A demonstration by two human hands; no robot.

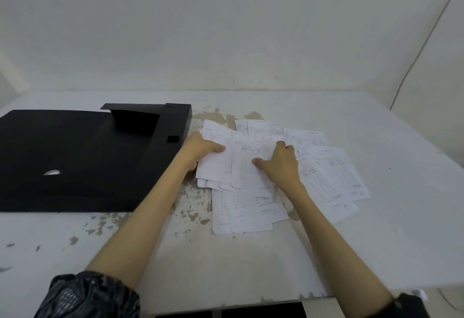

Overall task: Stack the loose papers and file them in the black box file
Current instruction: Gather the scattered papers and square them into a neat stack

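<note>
Several loose white printed papers (253,207) lie fanned and overlapping on the table, right of centre. My left hand (200,151) grips the left edge of a few upper sheets (218,164), thumb on top, fingers underneath. My right hand (281,162) presses flat on the papers in the middle of the pile, fingers curled over a sheet's edge. The black box file (82,157) lies open and flat on the left, its lid spread toward me and its spine wall (173,127) next to my left hand.
The white table (226,262) has worn, chipped patches. Its front edge runs near the bottom of the view. A pale wall stands close behind the table. A thin cable (411,66) runs down the wall at the right.
</note>
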